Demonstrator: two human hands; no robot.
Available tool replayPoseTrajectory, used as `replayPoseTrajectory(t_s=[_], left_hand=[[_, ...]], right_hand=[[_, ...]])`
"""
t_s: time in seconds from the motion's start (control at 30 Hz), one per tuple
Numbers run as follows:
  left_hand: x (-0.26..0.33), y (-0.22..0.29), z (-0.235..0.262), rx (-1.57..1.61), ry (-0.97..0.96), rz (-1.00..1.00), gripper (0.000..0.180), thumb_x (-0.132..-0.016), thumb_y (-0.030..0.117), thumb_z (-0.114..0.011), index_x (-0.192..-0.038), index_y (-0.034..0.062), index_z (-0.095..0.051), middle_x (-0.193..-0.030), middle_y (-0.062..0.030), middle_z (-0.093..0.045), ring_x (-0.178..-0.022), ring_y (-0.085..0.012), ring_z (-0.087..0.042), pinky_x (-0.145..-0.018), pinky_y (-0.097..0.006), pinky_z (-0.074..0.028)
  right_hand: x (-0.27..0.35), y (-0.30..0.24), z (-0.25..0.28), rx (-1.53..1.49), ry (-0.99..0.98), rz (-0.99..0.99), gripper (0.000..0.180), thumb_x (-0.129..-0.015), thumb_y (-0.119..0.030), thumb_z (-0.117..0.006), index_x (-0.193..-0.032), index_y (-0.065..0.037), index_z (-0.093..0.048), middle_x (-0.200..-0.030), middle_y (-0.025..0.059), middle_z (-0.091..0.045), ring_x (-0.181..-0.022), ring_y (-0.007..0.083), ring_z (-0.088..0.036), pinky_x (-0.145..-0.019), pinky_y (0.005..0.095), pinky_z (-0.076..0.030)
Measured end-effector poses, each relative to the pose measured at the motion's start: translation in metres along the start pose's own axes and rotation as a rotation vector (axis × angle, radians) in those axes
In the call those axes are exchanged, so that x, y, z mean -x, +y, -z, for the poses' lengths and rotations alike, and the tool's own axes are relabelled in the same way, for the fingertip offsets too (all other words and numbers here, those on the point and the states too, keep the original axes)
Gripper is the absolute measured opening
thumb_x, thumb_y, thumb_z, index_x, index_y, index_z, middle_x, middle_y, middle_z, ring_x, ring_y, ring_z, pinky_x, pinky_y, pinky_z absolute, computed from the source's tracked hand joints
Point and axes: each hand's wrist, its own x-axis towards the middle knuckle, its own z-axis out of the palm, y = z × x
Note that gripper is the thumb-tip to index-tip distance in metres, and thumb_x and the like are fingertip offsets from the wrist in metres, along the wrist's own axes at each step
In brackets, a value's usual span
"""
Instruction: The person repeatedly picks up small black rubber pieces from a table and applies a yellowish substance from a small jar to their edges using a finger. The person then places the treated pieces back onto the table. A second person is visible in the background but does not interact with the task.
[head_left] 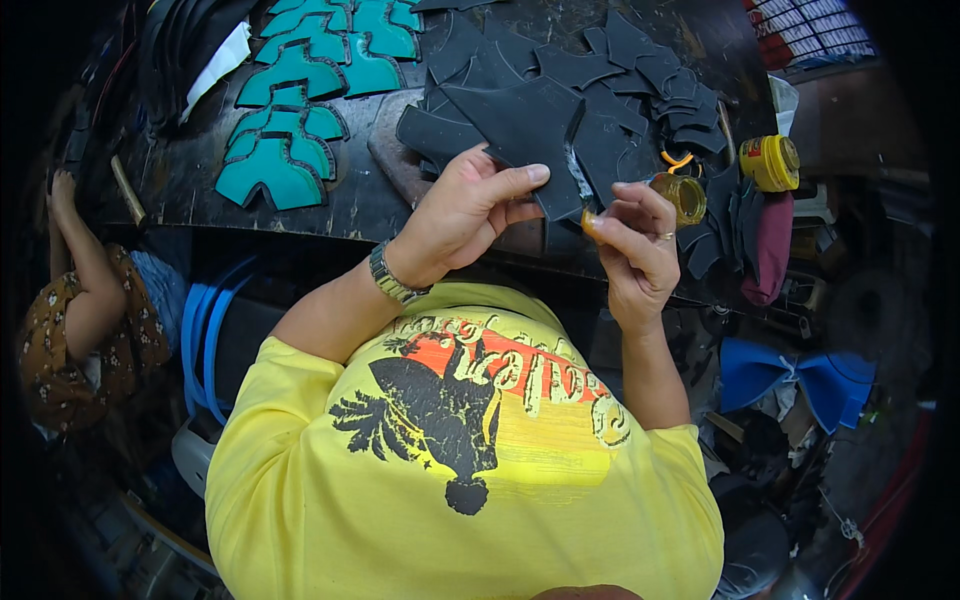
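My left hand (455,215) pinches a black cut piece (515,115) of leather-like sheet by its near edge, thumb on top. A shiny, whitish wet-looking streak (578,172) runs along the right edge of that piece. My right hand (640,245), fingers closed, holds a small brush (587,212) with an amber-smeared end. Its tip is at the near end of the streak; most of its handle is hidden by the fingers. Just beyond the right hand is an open jar (688,200) with amber residue inside. Beside the jar show the orange handles of scissors (677,160).
Many black cut pieces (665,85) lie heaped on the dark table (370,215). Overlapping green pieces (270,172) are laid out at left. A yellow tub (770,163) stands at the right edge, near a maroon cloth (768,250). Another person's arm (85,260) is at far left.
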Motion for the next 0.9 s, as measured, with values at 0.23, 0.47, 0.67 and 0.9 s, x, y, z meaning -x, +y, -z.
replayPoseTrajectory(t_s=[0.23, 0.47, 0.67, 0.9], left_hand=[[-0.0055, -0.006, -0.0025, -0.051, 0.007, -0.082, 0.02, -0.098, 0.005, -0.06, -0.117, 0.0029, -0.062, -0.109, -0.0078, -0.071, -0.099, -0.0151, -0.07, -0.086, -0.031, -0.059], [-0.0072, -0.0064, -0.0001, -0.122, 0.044, -0.105, 0.021, -0.098, 0.005, -0.06, -0.119, 0.0023, -0.061, -0.11, -0.0079, -0.07, -0.099, -0.015, -0.069, -0.087, -0.032, -0.059], [-0.0082, -0.0084, -0.0021, -0.091, 0.038, -0.098, 0.021, -0.098, 0.005, -0.061, -0.118, 0.0026, -0.061, -0.108, -0.007, -0.07, -0.098, -0.0149, -0.069, -0.085, -0.032, -0.059], [-0.0092, -0.0094, 0.0006, -0.081, 0.055, -0.074, 0.019, -0.098, 0.006, -0.061, -0.117, 0.0034, -0.061, -0.108, -0.0068, -0.07, -0.099, -0.0153, -0.069, -0.086, -0.032, -0.059]], right_hand=[[0.0008, -0.0044, -0.0018, 0.333, 0.087, 0.01, 0.048, -0.075, 0.018, -0.066, -0.113, -0.01, -0.075, -0.126, 0.0103, -0.054, -0.089, 0.0163, -0.06, -0.078, 0.0266, -0.05], [-0.0021, -0.0045, -0.0047, 0.455, 0.157, 0.108, 0.052, -0.074, 0.017, -0.066, -0.116, -0.011, -0.074, -0.126, 0.0123, -0.054, -0.091, 0.0187, -0.061, -0.08, 0.029, -0.052], [-0.003, -0.0001, -0.0021, 0.574, 0.06, 0.138, 0.054, -0.068, 0.012, -0.071, -0.115, -0.014, -0.076, -0.125, 0.0138, -0.058, -0.099, 0.0241, -0.059, -0.08, 0.0322, -0.052], [0.0005, 0.0013, -0.0071, 0.694, 0.045, 0.251, 0.048, -0.072, 0.006, -0.072, -0.113, -0.018, -0.077, -0.117, 0.0097, -0.061, -0.094, 0.0257, -0.058, -0.081, 0.0383, -0.047]])
